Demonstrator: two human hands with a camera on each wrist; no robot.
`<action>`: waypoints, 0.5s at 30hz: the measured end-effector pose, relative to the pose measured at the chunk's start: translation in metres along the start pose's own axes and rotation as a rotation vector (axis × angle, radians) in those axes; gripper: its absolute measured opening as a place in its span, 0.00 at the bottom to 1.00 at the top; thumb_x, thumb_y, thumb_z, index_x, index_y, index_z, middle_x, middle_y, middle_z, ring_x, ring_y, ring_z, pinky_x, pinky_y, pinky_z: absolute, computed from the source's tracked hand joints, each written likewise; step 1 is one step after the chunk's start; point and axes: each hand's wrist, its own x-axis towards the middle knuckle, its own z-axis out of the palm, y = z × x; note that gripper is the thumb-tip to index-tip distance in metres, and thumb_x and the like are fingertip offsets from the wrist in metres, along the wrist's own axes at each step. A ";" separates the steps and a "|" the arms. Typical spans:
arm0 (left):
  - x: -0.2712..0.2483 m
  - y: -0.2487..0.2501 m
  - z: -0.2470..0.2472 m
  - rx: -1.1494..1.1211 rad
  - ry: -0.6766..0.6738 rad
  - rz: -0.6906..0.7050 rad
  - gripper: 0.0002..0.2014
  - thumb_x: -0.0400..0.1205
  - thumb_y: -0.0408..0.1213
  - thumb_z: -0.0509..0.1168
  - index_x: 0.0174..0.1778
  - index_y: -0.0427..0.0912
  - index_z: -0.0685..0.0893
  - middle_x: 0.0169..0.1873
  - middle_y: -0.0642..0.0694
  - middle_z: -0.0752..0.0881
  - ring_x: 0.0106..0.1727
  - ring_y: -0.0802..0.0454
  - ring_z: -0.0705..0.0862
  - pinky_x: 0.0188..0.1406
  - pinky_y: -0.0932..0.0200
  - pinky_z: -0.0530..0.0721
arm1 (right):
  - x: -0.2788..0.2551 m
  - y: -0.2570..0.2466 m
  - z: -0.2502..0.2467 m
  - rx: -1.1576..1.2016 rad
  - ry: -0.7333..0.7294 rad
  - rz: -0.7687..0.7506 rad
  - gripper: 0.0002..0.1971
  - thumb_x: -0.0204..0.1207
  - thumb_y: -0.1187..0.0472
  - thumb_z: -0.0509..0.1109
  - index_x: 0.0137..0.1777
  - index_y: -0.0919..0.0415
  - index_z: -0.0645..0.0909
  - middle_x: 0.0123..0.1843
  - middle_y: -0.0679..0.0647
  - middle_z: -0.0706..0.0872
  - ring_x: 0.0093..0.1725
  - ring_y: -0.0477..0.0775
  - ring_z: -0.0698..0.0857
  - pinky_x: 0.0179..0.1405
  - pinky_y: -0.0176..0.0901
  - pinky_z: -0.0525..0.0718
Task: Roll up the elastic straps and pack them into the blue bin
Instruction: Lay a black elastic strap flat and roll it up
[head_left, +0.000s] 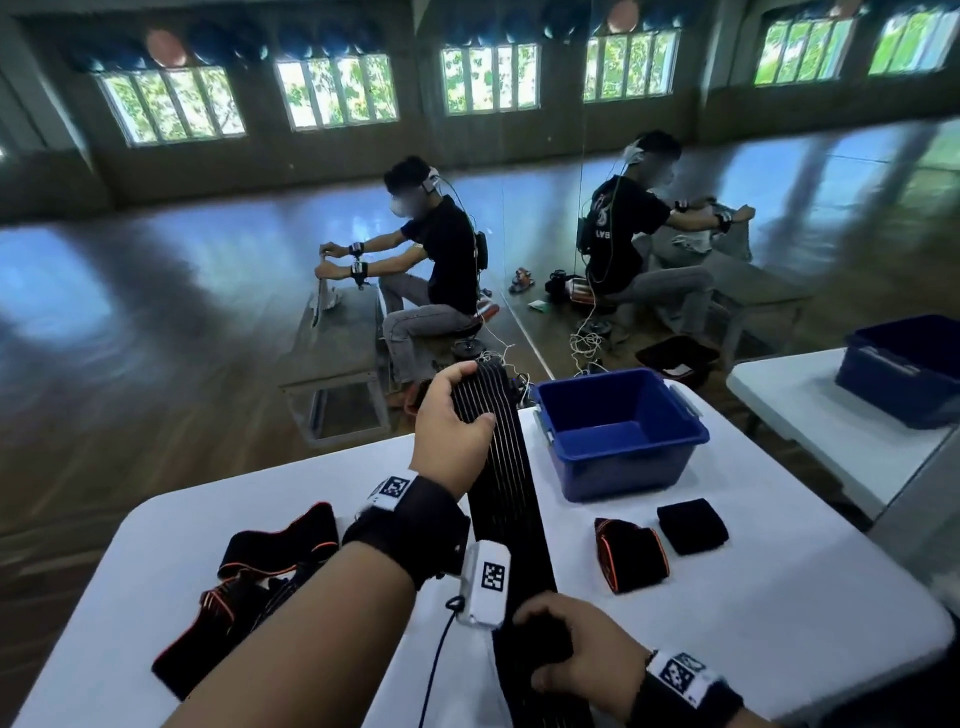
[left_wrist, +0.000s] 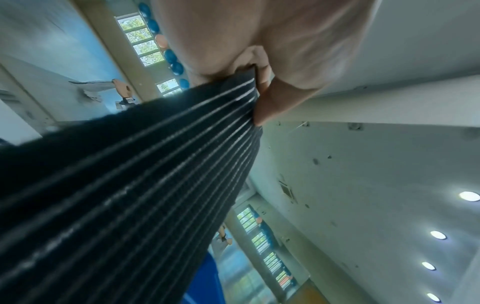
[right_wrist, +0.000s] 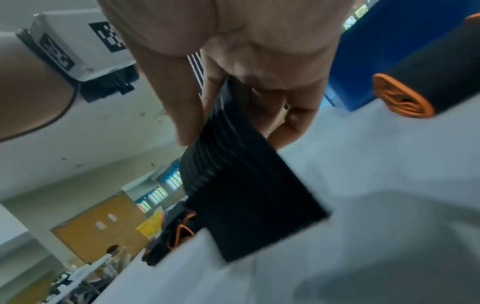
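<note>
White table (head_left: 727, 613): blue bin (head_left: 618, 434), straps (head_left: 275, 545)

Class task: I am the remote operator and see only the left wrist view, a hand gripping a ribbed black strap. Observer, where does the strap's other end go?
Observer: The right hand grips it low, near the person, above the white table.
Operator: Is anything rolled yet?
Observer: Two rolls lie right of the strap: an orange-edged roll and a plain black roll.
Operator: Anything in the blue bin?
Observer: The blue bin looks empty in the head view.
Operator: Any loose straps?
Observer: Yes, loose orange-edged straps lie under the left forearm.
</note>
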 end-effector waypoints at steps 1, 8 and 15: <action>0.003 -0.009 0.000 0.025 -0.020 -0.022 0.28 0.76 0.17 0.69 0.70 0.44 0.80 0.57 0.53 0.86 0.55 0.66 0.87 0.55 0.66 0.87 | -0.003 0.008 0.000 0.003 -0.013 0.036 0.26 0.62 0.65 0.81 0.59 0.45 0.84 0.56 0.45 0.89 0.52 0.37 0.88 0.51 0.31 0.85; 0.021 -0.075 0.002 0.268 -0.094 -0.138 0.20 0.73 0.18 0.69 0.58 0.42 0.89 0.51 0.50 0.87 0.44 0.68 0.84 0.42 0.79 0.79 | -0.026 0.058 0.009 0.094 0.006 0.239 0.25 0.65 0.56 0.82 0.61 0.41 0.80 0.55 0.50 0.90 0.53 0.49 0.90 0.58 0.49 0.89; 0.039 -0.125 0.005 0.400 -0.171 -0.216 0.21 0.71 0.20 0.70 0.56 0.45 0.89 0.51 0.52 0.87 0.50 0.57 0.84 0.41 0.79 0.75 | -0.042 0.080 0.021 0.065 0.118 0.313 0.24 0.70 0.64 0.79 0.64 0.44 0.79 0.60 0.47 0.87 0.55 0.44 0.88 0.57 0.38 0.86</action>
